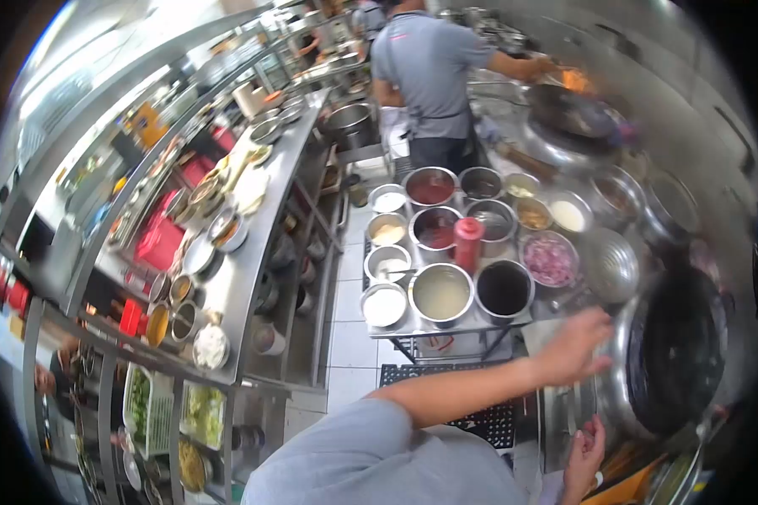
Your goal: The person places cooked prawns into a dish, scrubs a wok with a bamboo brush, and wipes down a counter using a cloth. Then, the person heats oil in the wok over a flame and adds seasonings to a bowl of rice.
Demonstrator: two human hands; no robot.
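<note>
1. Grey cloth of the wearer's shirt (337, 463) fills the bottom centre of the frame, nearest the camera.
2. From it a bare forearm runs to the left hand (571, 347), right of centre; the hand is blurred, its fingers spread, near the rim of a dark wok (678, 358).
3. That wok sits at the right of the frame, in a bright metal surround.
4. Lower right, the right hand (585, 461) shows with fingers partly curled; I cannot tell whether it grips anything.
5. Writing: a small red mark on the grey shirt of a co-worker (436, 84), top centre, is too small to read.
6. Mid-frame, a metal table carries rows of pots. Its near row has a pot of white contents (385, 305), a pot of cloudy pale liquid (440, 295) and a pot of very dark contents (504, 290).
7. A red squeeze bottle (467, 244) stands upright just behind them; farther back is a pot of red sauce (430, 187).
8. To the right lie a bowl of chopped purple pieces (550, 258), like onion, and a ribbed metal bowl (609, 268).
9. Lower left, a white crate (166, 412) holds green leaves; above it, a bowl of white pieces (211, 346) stands on the steel counter (265, 240).
</note>
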